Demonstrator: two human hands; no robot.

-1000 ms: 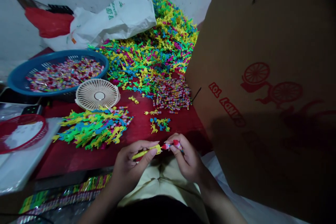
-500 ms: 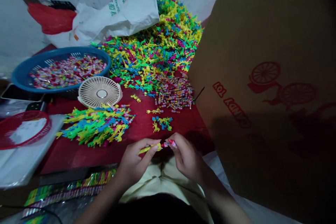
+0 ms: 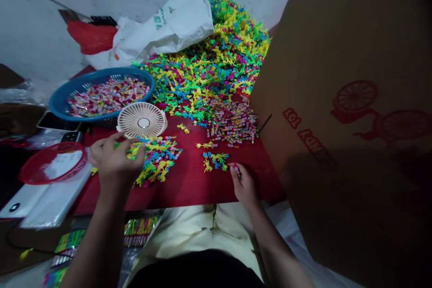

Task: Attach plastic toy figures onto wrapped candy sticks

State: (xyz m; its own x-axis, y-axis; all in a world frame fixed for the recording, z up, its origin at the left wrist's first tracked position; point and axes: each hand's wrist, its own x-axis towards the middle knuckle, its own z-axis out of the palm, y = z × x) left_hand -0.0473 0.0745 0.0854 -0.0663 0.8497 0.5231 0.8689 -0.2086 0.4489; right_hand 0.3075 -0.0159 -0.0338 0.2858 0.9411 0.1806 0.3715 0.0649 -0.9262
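Note:
Over the pile of joined toy figures and candy tubes (image 3: 162, 155) on the left of the red table, my left hand (image 3: 118, 157) has its fingers apart. It covers part of that pile, and I see nothing gripped in it. My right hand (image 3: 245, 184) pinches a small pink-and-red candy tube (image 3: 237, 170) near the table's front edge. Just left of that hand lies a small cluster of blue and yellow plastic figures (image 3: 214, 160). A single yellow figure (image 3: 204, 145) lies behind the cluster, and a heap of candy tubes (image 3: 232, 121) sits further back.
A large heap of coloured figures (image 3: 232, 49) fills the back, beside a white sack (image 3: 182, 20). A blue basket (image 3: 57, 105) of wrapped candies, a round fan (image 3: 143, 121) and a red basket (image 3: 29, 168) stand left. A tall cardboard box (image 3: 337, 76) walls the right side.
My hands have parted. The left went from the yellow figure at the centre to the left pile and spread its fingers. The right moved slightly right and forward, with a candy tube in it.

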